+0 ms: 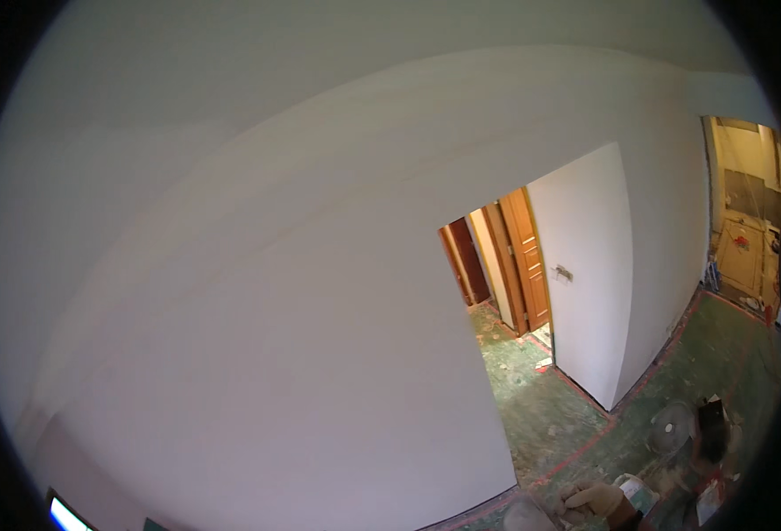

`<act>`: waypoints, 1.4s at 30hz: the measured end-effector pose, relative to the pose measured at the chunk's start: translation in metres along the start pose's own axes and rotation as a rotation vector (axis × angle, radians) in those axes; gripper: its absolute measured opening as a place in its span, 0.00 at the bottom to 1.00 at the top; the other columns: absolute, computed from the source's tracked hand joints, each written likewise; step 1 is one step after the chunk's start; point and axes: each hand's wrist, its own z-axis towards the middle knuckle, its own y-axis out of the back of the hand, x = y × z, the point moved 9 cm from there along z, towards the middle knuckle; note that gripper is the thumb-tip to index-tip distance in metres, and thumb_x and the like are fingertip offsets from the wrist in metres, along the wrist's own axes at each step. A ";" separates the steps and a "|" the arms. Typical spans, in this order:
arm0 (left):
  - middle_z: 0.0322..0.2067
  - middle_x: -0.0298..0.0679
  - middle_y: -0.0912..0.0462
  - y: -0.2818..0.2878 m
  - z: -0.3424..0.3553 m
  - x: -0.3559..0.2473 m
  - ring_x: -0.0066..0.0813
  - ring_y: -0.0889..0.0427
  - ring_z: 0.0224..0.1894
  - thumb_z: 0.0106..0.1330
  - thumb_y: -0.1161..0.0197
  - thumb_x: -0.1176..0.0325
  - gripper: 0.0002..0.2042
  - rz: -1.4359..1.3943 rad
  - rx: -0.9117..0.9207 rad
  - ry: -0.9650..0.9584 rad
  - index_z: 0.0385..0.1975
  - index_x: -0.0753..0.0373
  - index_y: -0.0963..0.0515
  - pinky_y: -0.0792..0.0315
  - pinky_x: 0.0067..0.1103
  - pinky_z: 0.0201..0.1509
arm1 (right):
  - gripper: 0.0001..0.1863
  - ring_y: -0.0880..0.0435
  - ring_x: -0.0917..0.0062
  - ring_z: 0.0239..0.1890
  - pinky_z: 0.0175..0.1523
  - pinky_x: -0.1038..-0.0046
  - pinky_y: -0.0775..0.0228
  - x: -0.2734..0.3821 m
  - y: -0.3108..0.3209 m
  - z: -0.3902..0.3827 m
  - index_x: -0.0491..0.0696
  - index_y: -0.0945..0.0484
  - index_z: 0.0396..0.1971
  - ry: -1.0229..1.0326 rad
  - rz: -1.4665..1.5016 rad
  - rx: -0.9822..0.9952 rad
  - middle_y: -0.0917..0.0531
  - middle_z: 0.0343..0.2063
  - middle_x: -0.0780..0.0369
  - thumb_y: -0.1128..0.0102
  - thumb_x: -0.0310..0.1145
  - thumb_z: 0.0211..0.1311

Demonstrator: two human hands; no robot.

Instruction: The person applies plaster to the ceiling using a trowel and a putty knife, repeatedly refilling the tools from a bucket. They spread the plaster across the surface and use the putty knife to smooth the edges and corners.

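Low in the view is my right hand (592,501), in what looks like a pale glove, with a dark cuff at the wrist. Its fingers point left and are curled in; whatever they hold is hidden or too small to name. Just left of the fingers a pale, rounded thing (527,513) is cut off by the lower edge, and I cannot tell whether the hand touches it. Right beside the wrist lies a white package or paper (634,488). My left hand does not show.
A bare pale wall (319,354) fills the left and middle. It ends at a doorway with a wooden panel door (523,252). Green covering with red tape lies on the floor (541,416). A round grey fan-like object (671,427) and a dark box (713,429) stand at right.
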 end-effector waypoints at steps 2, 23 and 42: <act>0.53 0.47 0.27 0.020 -0.026 0.000 0.41 0.19 0.40 0.68 0.36 0.52 0.22 0.056 -0.045 -0.134 0.55 0.56 0.30 0.25 0.44 0.30 | 0.14 0.20 0.79 0.28 0.31 0.76 0.30 -0.013 0.001 0.012 0.42 0.20 0.29 -0.035 -0.177 -0.015 0.18 0.26 0.61 0.38 0.39 0.64; 0.29 0.32 0.22 0.094 -0.212 -0.001 0.18 0.24 0.27 0.67 0.36 0.72 0.12 -0.553 -0.713 -0.640 0.49 0.60 0.24 0.32 0.16 0.22 | 0.03 0.31 0.85 0.13 0.18 0.76 0.39 -0.009 -0.119 0.239 0.48 0.23 0.30 0.134 -0.652 0.120 0.28 0.16 0.70 0.41 0.25 0.64; 0.34 0.33 0.18 0.028 -0.244 0.089 0.21 0.21 0.29 0.68 0.36 0.70 0.05 -0.568 -1.171 -0.820 0.38 0.63 0.20 0.28 0.20 0.27 | 0.19 0.15 0.62 0.37 0.45 0.62 0.21 -0.039 -0.422 0.283 0.35 0.19 0.40 -0.633 0.355 0.999 0.15 0.34 0.50 0.40 0.28 0.47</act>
